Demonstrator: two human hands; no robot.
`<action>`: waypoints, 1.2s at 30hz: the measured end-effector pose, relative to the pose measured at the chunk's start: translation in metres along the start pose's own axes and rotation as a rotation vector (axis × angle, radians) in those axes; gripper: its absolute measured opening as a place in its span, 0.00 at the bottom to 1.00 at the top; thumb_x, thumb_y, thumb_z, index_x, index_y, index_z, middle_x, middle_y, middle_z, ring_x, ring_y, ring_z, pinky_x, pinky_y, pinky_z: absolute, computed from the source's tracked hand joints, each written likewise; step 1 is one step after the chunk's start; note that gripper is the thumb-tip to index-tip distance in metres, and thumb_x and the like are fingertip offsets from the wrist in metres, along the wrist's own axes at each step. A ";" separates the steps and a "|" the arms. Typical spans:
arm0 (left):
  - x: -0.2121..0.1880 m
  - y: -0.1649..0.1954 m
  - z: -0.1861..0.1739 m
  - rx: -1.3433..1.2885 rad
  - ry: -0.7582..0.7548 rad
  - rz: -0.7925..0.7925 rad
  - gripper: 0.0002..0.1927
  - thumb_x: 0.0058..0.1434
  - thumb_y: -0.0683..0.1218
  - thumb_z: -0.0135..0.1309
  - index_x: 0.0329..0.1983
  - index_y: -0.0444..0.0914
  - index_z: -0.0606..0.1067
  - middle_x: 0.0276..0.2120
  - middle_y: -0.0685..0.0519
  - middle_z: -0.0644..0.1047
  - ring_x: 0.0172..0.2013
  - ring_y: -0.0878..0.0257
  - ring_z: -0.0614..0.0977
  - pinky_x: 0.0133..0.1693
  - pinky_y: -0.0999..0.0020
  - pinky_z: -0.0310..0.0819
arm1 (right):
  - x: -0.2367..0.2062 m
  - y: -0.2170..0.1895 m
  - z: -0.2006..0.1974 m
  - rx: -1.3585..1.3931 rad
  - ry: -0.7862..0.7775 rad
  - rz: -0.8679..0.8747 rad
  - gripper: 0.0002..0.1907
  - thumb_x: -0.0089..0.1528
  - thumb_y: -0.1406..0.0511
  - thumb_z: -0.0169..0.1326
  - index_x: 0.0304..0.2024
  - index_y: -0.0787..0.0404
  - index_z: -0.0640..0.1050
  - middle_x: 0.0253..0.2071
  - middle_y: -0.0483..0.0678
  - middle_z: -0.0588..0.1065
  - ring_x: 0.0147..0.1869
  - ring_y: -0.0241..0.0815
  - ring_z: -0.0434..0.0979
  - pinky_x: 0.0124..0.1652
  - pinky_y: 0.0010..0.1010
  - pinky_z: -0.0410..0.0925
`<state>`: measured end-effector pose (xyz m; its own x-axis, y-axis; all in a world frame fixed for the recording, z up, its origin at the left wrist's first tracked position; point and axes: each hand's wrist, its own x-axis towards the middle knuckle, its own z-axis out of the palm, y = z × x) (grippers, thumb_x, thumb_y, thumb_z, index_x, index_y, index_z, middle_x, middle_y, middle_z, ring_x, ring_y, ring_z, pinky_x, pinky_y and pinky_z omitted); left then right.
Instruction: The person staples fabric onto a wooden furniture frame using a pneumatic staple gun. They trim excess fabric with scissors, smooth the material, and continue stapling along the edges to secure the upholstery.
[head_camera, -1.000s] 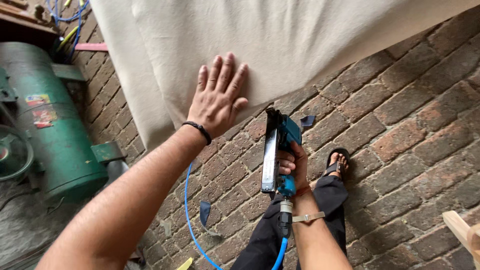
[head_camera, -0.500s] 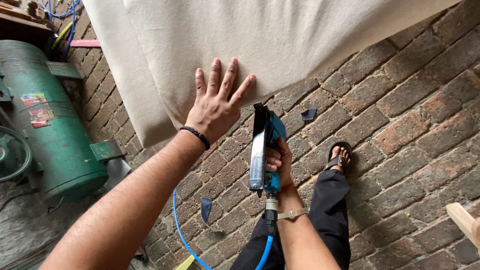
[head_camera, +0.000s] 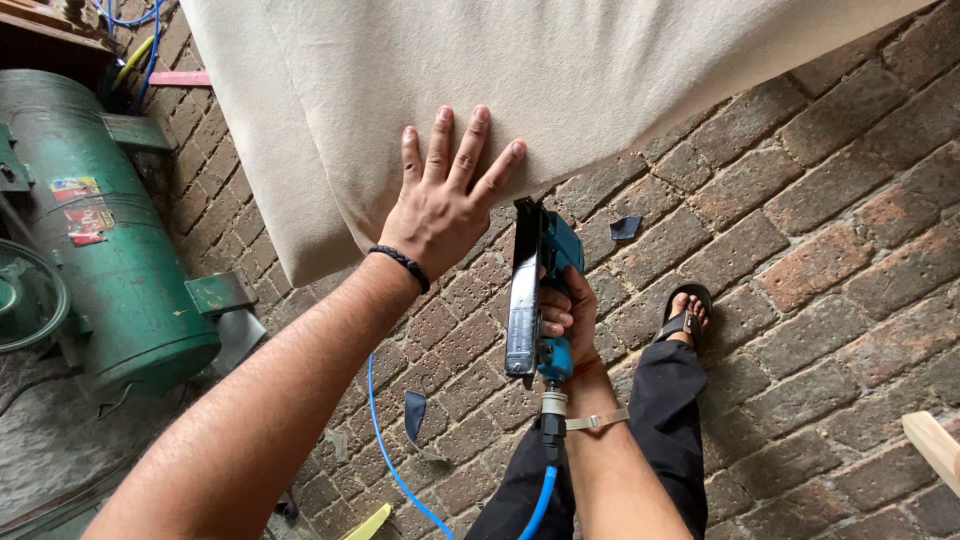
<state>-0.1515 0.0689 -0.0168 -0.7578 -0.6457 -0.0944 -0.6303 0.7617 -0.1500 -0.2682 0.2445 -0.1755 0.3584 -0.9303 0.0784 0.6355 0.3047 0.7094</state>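
Observation:
My left hand (head_camera: 445, 195) lies flat with fingers spread on a beige fabric panel (head_camera: 480, 90), close to its lower edge. A black band circles that wrist. My right hand (head_camera: 568, 315) grips a teal and black pneumatic staple gun (head_camera: 535, 290), whose nose points up at the fabric's lower edge just right of my left hand. A blue air hose (head_camera: 395, 470) runs from the gun's base down and off to the left. Whether the nose touches the fabric is unclear.
A green air compressor tank (head_camera: 110, 240) stands at the left. The floor is red brick (head_camera: 830, 250) with dark fabric scraps (head_camera: 625, 228). My sandalled foot (head_camera: 685, 310) and dark trouser leg are below right. A pale wood piece (head_camera: 935, 445) pokes in at the right edge.
My left hand has slid up and slightly right along the fabric. The staple gun has risen with my right hand, its nose now closer under the fabric edge.

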 end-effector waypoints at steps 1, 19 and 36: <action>0.000 0.001 -0.002 0.003 0.010 0.006 0.44 0.65 0.46 0.53 0.81 0.57 0.49 0.78 0.40 0.46 0.75 0.32 0.48 0.67 0.21 0.42 | -0.002 -0.001 -0.002 -0.015 0.005 -0.008 0.22 0.69 0.54 0.53 0.52 0.68 0.75 0.21 0.36 0.64 0.23 0.31 0.71 0.29 0.28 0.72; -0.086 -0.048 -0.014 -0.080 0.373 0.215 0.09 0.70 0.40 0.60 0.52 0.38 0.80 0.47 0.54 0.77 0.51 0.61 0.81 0.56 0.67 0.82 | 0.024 0.026 0.018 -0.549 0.346 -0.460 0.24 0.67 0.60 0.56 0.60 0.70 0.73 0.40 0.48 0.78 0.33 0.34 0.72 0.36 0.26 0.69; -0.052 -0.054 -0.026 -0.474 0.072 0.223 0.05 0.62 0.47 0.59 0.31 0.45 0.75 0.28 0.58 0.78 0.34 0.60 0.81 0.39 0.61 0.69 | 0.085 0.073 0.033 -0.713 0.613 -0.631 0.17 0.56 0.57 0.66 0.40 0.58 0.77 0.32 0.44 0.76 0.32 0.35 0.73 0.36 0.30 0.72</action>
<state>-0.0820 0.0627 0.0216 -0.8815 -0.4721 -0.0032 -0.4468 0.8319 0.3291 -0.2134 0.1806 -0.0940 -0.0141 -0.7617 -0.6477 0.9960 0.0462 -0.0760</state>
